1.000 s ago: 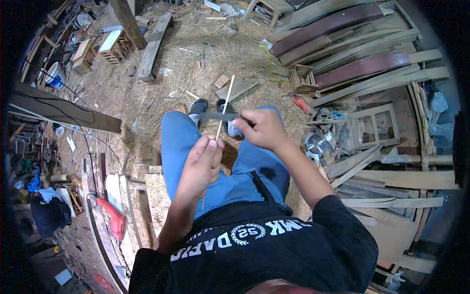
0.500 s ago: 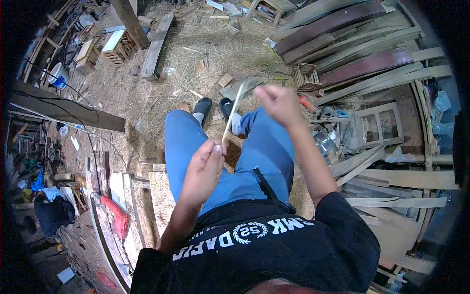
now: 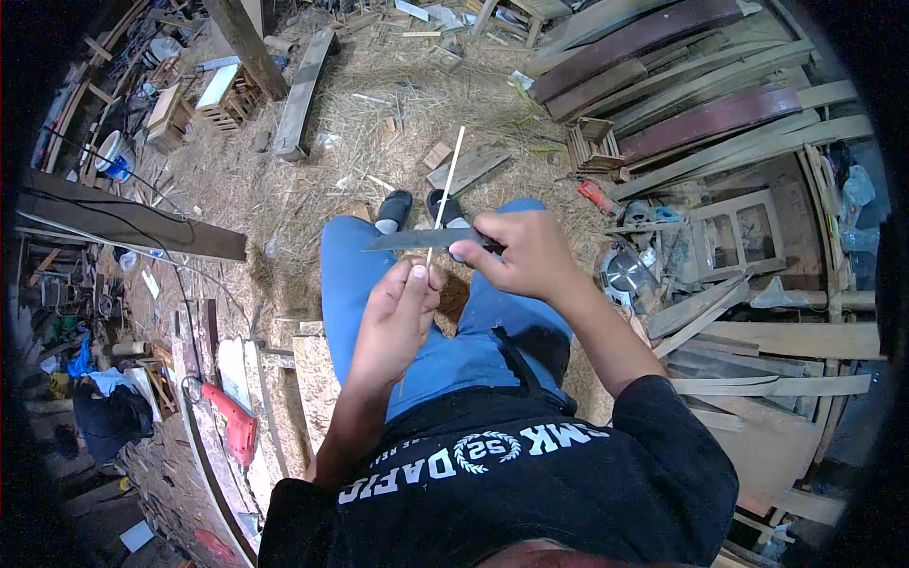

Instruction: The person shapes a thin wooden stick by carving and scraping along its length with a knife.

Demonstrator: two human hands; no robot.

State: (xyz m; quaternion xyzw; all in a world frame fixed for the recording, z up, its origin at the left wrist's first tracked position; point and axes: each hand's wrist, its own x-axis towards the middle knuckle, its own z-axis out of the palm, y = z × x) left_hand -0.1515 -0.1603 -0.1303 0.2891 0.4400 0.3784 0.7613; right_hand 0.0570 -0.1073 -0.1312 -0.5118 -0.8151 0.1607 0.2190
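Observation:
A thin pale wooden stick (image 3: 453,170) slants up and away from my left hand (image 3: 400,308), whose thumb and fingers pinch its lower end. My right hand (image 3: 526,252) is wrapped round the dark handle of a knife (image 3: 417,240). The knife's wide grey blade points left and lies across the stick, just beyond my left fingertips. Whether the edge bites into the wood cannot be made out. Both hands are above my lap, between the knees.
Straw and shavings cover the floor around my feet. A red power tool (image 3: 230,421) lies on the boards at left. Long planks (image 3: 701,133) are stacked at right, near a circular saw (image 3: 627,270). A wooden beam (image 3: 133,216) juts in from the left.
My right hand has come down and nearer, bringing the knife blade across the stick. The left hand keeps its pinch and has barely shifted.

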